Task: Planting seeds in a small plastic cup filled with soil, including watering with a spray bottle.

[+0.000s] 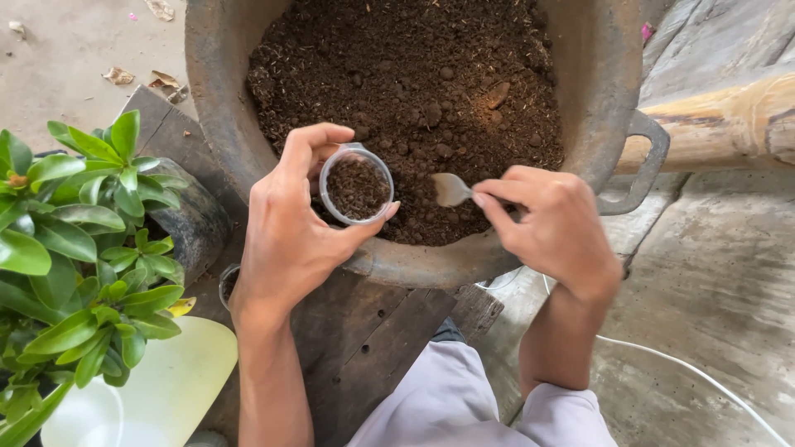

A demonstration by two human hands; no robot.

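Left hand (286, 232) wrapped around a small clear cup (357, 184), thumb on the near rim, fingers curled over the far side; cup upright, mouth up, partly filled with dark soil. Held over the near edge of a big worn basin (217, 99) heaped with the same soil (414, 74).

Right hand (546, 223) pinched shut on a small spoon (451, 189), handle hidden in the fingers, only the pale bowl showing. Spoon's long axis running roughly level, side to side, bowl pointing toward the cup. Bowl just beside the cup's rim on its right, apart from it, no contact to be seen; hard to tell whether any soil sits in the bowl. Right hand plainly the nearer one to the spoon's working end, left hand the nearer to the cup; the two hands close together, a short gap of soil between.

Below both hands, beyond the basin's near rim, dark wooden planks (364, 331) acting as a counter. Left of the left hand, a leafy green plant (74, 240) in a dark pot, and by the left wrist another small clear cup (228, 281), half hidden. Near the left elbow, a pale yellowish plastic piece (174, 372). Right of the right hand, the basin's metal handle (650, 165), a bamboo pole (720, 120), a thin white cable (687, 368) on a rough concrete floor (720, 273). Outdoor daylight, dry leaves on the ground beyond the basin.
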